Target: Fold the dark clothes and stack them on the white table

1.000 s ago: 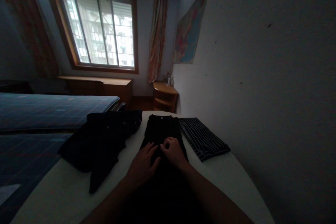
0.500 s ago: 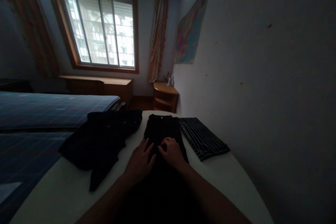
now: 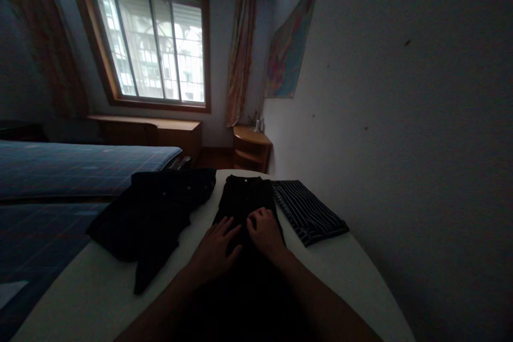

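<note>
A black garment point(image 3: 245, 200) lies lengthwise in front of me on a white round table point(image 3: 352, 272). My left hand point(image 3: 214, 248) rests flat on it with the fingers stretched out. Just to the right, my right hand point(image 3: 264, 230) sits on the same garment with its fingers curled in, pinching at the cloth. The dim light hides what exactly the fingers grip.
A crumpled dark garment point(image 3: 154, 214) lies to the left on the table. A folded striped cloth point(image 3: 308, 211) lies to the right near the wall. A blue checked bed point(image 3: 60, 171) stands on the left, with a window point(image 3: 150, 48) and a small wooden corner shelf point(image 3: 251, 147) behind.
Both hands have shifted slightly on the black garment. The left fingers moved a little sideways and the right hand stayed curled. The clothes have not moved.
</note>
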A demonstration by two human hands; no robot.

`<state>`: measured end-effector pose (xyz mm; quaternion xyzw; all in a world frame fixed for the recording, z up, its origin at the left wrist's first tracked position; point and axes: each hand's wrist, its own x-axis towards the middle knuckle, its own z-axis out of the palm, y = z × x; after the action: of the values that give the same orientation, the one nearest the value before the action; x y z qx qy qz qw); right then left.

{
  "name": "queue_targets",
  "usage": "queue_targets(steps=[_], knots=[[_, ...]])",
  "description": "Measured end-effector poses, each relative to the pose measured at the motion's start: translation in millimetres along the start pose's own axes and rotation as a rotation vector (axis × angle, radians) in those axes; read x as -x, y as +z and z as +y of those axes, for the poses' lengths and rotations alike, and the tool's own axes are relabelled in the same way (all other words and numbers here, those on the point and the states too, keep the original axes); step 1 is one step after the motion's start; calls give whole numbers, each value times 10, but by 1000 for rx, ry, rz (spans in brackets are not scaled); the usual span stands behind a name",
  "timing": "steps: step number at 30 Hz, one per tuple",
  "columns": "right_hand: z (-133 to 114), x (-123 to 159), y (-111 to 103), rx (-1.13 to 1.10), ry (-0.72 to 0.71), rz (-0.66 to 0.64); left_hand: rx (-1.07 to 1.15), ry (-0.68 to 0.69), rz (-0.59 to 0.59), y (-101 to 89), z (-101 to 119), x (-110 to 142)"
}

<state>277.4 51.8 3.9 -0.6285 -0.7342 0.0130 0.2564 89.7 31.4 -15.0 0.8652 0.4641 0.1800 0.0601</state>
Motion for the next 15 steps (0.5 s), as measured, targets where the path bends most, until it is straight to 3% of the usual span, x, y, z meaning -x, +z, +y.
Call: queue_targets(steps=[8, 15], knots=[[51, -41, -286, 125, -128, -265, 4, -10, -31, -8, 6, -4], [37, -86, -435, 152, -154, -292, -5, -19, -41, -41, 34, -1]])
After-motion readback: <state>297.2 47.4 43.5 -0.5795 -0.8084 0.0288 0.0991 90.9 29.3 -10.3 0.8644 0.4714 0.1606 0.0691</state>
